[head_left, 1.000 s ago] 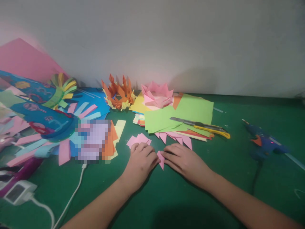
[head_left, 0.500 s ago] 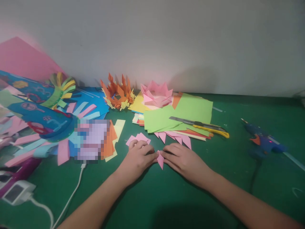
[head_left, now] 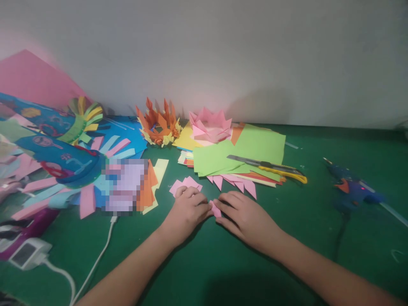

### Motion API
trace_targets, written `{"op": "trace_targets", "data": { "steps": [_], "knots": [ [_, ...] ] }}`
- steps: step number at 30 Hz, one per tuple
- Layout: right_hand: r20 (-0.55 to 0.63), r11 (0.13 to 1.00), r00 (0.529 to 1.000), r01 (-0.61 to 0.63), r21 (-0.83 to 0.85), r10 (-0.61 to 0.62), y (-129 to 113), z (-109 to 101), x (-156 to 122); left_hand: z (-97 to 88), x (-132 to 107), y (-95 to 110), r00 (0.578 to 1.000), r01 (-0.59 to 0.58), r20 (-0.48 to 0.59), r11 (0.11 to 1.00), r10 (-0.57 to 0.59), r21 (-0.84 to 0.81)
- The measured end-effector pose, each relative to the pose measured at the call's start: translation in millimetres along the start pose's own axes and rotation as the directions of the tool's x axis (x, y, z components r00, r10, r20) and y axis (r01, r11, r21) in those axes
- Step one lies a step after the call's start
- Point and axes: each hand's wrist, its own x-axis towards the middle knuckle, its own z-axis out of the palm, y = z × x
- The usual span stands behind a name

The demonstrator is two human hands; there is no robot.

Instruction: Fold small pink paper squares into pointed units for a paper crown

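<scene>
A small folded piece of pink paper (head_left: 216, 209) is pinched between my two hands, low over the green table. My left hand (head_left: 188, 208) grips its left edge with thumb and forefinger. From the other side, my right hand (head_left: 244, 212) has its fingers on the paper's upper part and its thumb at the lower tip. Just beyond the left hand lie several pink paper pieces (head_left: 186, 182). More pink folded points (head_left: 237, 182) stick out from under green paper sheets (head_left: 213, 159), past the right hand.
A yellow-handled utility knife (head_left: 270, 165) rests on the green sheets. Behind stand an orange paper crown (head_left: 161, 123) and a pink one (head_left: 210, 123). A blue glue gun (head_left: 357, 191) is at right. Decorated blue cones (head_left: 70, 161), a white cable (head_left: 102, 255) and a charger (head_left: 30, 253) occupy the left.
The paper's lower point, which hung down between the hands, is now folded up, and the piece looks shorter. My right thumb has shifted in under it.
</scene>
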Motion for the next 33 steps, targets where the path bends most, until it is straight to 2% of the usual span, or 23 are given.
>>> {"op": "trace_targets", "data": {
  "steps": [5, 9, 12, 22, 28, 33],
  "knots": [
    [-0.008, 0.999, 0.999, -0.034, 0.041, 0.034, 0, -1, -1, 2.5, -4, 7, 0.999, 0.038, -0.025, 0.999, -0.037, 0.029],
    [-0.045, 0.995, 0.998, 0.047, 0.092, -0.043, 2, -1, 1, 3.8, -5, 14, 0.989, 0.114, -0.103, 0.988, -0.103, 0.103],
    [-0.055, 0.987, 0.994, 0.100, 0.126, -0.094, 3, -1, 1, 3.9, -5, 13, 0.989, 0.109, -0.113, 0.989, -0.097, 0.097],
    [-0.055, 0.977, 0.987, 0.157, 0.144, -0.150, 13, -2, -1, -5.5, -5, -2, 0.997, -0.038, 0.058, 0.994, 0.044, -0.098],
    [-0.025, 0.971, 0.987, 0.163, 0.172, -0.161, 17, -2, -1, -8.8, -7, -3, 0.987, -0.062, 0.141, 0.996, 0.071, -0.069],
    [-0.021, 0.967, 0.988, 0.152, 0.205, -0.151, 16, -5, 1, -9.6, -7, -5, 0.982, -0.080, 0.168, 0.996, 0.088, -0.049]
  ]
}}
